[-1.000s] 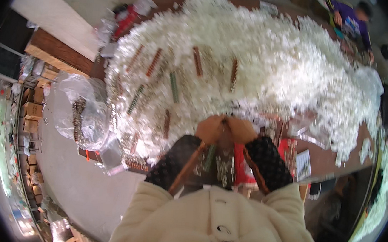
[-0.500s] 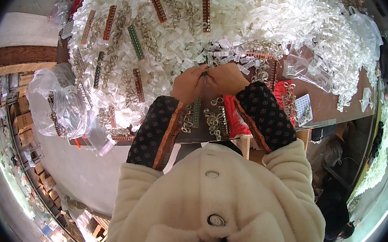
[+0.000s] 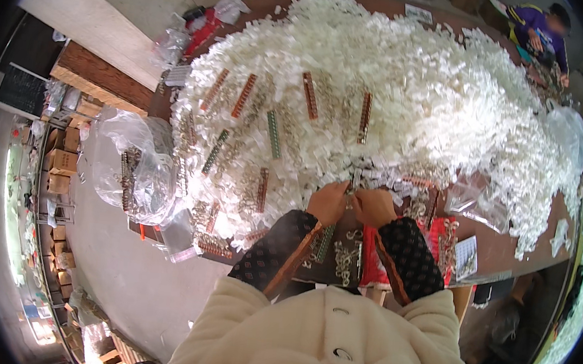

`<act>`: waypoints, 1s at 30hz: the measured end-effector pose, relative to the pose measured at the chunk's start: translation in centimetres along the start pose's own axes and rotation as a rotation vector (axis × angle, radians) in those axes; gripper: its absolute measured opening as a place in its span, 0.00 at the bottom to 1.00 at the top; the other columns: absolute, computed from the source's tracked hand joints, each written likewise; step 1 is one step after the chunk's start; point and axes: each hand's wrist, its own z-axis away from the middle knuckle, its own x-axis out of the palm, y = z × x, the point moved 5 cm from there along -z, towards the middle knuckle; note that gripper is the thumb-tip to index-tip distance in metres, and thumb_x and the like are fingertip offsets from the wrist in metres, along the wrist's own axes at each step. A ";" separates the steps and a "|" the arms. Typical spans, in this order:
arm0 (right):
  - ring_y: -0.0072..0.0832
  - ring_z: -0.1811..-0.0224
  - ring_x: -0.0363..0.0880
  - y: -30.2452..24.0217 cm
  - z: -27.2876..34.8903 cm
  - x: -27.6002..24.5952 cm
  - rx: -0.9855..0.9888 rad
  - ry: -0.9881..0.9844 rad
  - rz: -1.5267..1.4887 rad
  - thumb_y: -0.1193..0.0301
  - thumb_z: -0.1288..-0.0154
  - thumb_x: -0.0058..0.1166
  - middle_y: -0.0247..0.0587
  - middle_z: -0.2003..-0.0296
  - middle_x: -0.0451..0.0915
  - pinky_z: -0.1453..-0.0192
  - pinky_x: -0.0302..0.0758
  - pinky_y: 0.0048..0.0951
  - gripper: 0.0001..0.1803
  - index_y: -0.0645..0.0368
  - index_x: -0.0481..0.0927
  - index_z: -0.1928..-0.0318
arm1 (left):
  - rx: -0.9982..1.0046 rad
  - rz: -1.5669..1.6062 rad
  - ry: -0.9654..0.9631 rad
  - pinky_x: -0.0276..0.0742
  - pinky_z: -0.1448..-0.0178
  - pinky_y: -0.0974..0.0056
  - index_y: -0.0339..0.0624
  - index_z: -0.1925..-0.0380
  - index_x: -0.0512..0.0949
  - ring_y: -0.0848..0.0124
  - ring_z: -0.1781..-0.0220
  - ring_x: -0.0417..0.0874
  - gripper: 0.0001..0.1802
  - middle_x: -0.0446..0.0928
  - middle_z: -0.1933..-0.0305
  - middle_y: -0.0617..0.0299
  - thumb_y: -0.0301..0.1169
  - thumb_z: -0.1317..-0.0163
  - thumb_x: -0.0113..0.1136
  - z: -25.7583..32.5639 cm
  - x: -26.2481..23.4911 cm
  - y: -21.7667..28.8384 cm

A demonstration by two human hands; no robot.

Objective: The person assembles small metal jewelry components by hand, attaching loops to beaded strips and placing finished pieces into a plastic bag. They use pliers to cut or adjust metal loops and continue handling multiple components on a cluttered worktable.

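My left hand [image 3: 328, 202] and my right hand [image 3: 374, 207] are close together over the near side of the table, fingertips pinched. Between them is something small and dark that I cannot make out. Just beyond lies a huge heap of small clear plastic pieces [image 3: 398, 73]. Bunches of metal rings and chains [image 3: 347, 263] lie near my wrists, beside a green strip [image 3: 326, 242]. Red material [image 3: 373, 258] shows under my right forearm. More strips lie on the heap, among them a red-brown one [image 3: 310, 95] and a green one [image 3: 273, 134].
A clear plastic bag [image 3: 133, 168] bulges at the table's left edge. At the right are another clear bag [image 3: 480, 202] and a small white card [image 3: 466, 258]. A person in purple [image 3: 540, 34] sits at the far right. Cardboard boxes [image 3: 62, 162] stand at the left.
The view has shifted, so the table and heap appear lower and farther right, and the person in purple is now visible. My hands stay together, with a slightly wider gap between them.
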 end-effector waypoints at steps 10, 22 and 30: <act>0.52 0.74 0.79 -0.8 -0.6 -0.5 -0.125 -0.120 0.038 0.62 0.36 0.49 0.50 0.76 0.80 0.69 0.75 0.50 0.12 0.58 0.77 0.65 | 0.064 0.081 -0.085 0.76 0.47 0.56 0.43 0.47 0.75 0.52 0.50 0.80 0.17 0.78 0.53 0.50 0.33 0.35 0.50 -0.6 0.2 0.7; 0.53 0.74 0.80 -0.5 -0.4 0.2 -0.075 -0.031 0.064 0.59 0.36 0.51 0.51 0.77 0.80 0.68 0.75 0.51 0.14 0.56 0.78 0.71 | -0.134 0.240 -0.097 0.76 0.49 0.49 0.38 0.41 0.66 0.46 0.51 0.80 0.28 0.78 0.52 0.42 0.36 0.39 0.57 -0.6 0.9 0.3; 0.50 0.65 0.80 -2.4 -0.1 -1.0 -0.100 -0.205 0.007 0.61 0.40 0.56 0.47 0.67 0.79 0.64 0.75 0.47 0.13 0.56 0.77 0.60 | 0.028 0.257 -0.125 0.69 0.36 0.50 0.31 0.33 0.60 0.41 0.40 0.73 0.34 0.73 0.43 0.34 0.25 0.42 0.51 0.5 -1.2 0.2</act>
